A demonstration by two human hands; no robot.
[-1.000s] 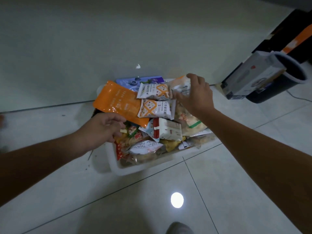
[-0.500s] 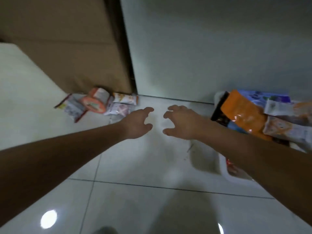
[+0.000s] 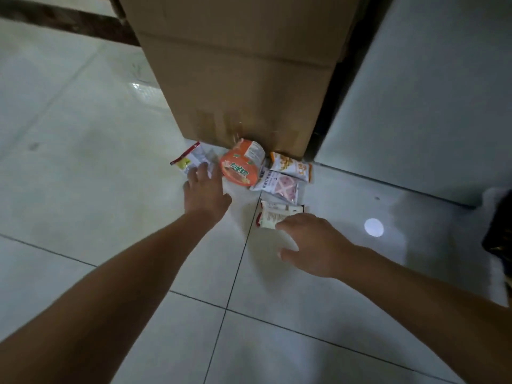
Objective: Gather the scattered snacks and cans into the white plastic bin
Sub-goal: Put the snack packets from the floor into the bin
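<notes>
cup (image 3: 242, 166) just before cardboard box (image 3: 243, 79) | packet (image 3: 291, 165) right of cup | pouch (image 3: 191, 159) left of cup

The pale tiled floor (image 3: 83, 189) bore a cardboard box (image 3: 235, 79). At its foot lay a tipped orange cup (image 3: 242, 167), a clear packet (image 3: 191, 158), a yellow packet (image 3: 291, 166), a pink packet (image 3: 280, 186) and a white packet (image 3: 275, 213).

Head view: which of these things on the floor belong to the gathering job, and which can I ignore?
For the job:
- orange noodle cup, on its side
- red-edged packet, at the left hand
- yellow packet
- pink packet
- white packet, at the right hand
- white bin, only its edge in view

Just lying about:
- cardboard box
- pale panel
</notes>
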